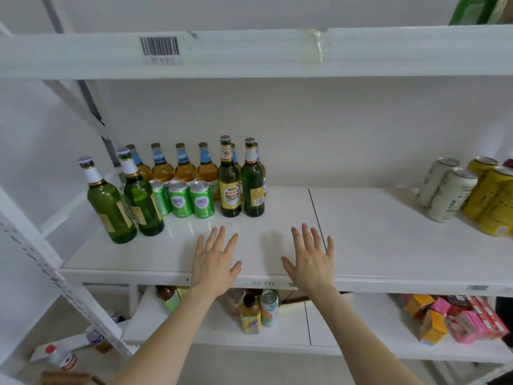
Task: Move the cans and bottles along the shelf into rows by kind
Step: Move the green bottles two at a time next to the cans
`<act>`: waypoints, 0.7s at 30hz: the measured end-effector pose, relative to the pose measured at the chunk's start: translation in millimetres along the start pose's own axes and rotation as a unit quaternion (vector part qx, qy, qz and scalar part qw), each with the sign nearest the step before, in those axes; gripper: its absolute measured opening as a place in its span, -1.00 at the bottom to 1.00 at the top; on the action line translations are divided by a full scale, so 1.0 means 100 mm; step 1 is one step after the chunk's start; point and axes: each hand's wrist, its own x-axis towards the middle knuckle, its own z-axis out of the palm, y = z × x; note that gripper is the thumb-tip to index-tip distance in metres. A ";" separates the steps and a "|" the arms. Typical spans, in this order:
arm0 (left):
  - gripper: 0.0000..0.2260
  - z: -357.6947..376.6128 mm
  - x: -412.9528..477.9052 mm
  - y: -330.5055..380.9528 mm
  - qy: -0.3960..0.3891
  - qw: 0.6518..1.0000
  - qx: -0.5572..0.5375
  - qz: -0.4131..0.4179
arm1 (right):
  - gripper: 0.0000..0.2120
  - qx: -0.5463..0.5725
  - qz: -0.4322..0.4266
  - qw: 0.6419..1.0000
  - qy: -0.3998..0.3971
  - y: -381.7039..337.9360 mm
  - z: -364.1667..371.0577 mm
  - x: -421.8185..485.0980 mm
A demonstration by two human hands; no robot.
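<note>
Both hands hover palm-down over the front edge of the white shelf (361,245), fingers spread and holding nothing; whether they touch the board cannot be told. The left hand (215,262) and right hand (312,262) face a bare stretch, with the drinks split to either side. Ahead and to the left, all upright, stand three green cans (191,200) flanked by green bottles: one pair at the far left (111,201) and a second pair (229,187) just right of the cans, with a row of amber bottles (163,165) behind them. This second pair is the nearest stock, just beyond the left hand's fingertips. Well apart at the far right, on the right hand's side, stand pale cans (444,190) with yellow cans (491,198) touching them. The green bottles look unsorted, so joining the two pairs seems the likely next job, and the left hand is better placed.
</note>
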 end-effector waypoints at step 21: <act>-0.41 0.23 -0.30 -2.90 0.046 0.998 -0.020 0.042 | -0.28 0.005 0.047 0.998 0.027 -2.88 0.23 0.39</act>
